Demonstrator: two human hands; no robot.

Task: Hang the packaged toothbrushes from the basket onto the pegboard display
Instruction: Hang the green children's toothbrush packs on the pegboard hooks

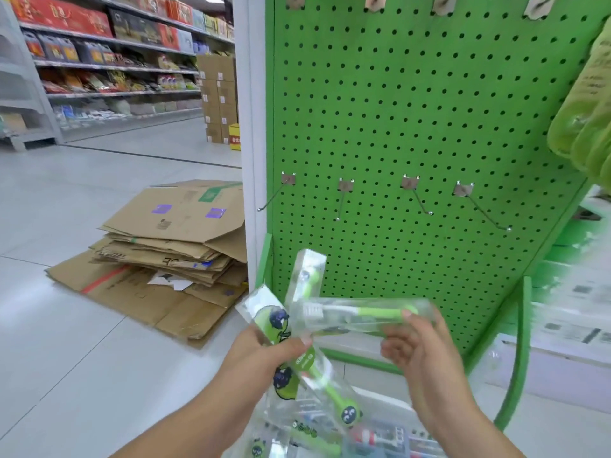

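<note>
A clear toothbrush pack (pixel 363 314) is pinched at its handle end by the right hand (pixel 416 345), its long axis lying nearly level and the bristles pointing left, low in front of the green pegboard (pixel 413 120). Several more packs (pixel 297 355), fanned upward and down-right, are gripped by the left hand (pixel 264 352). The basket (pixel 380 434) sits below the hands. Four bare hooks (pixel 420 200) are seen above the packs.
</note>
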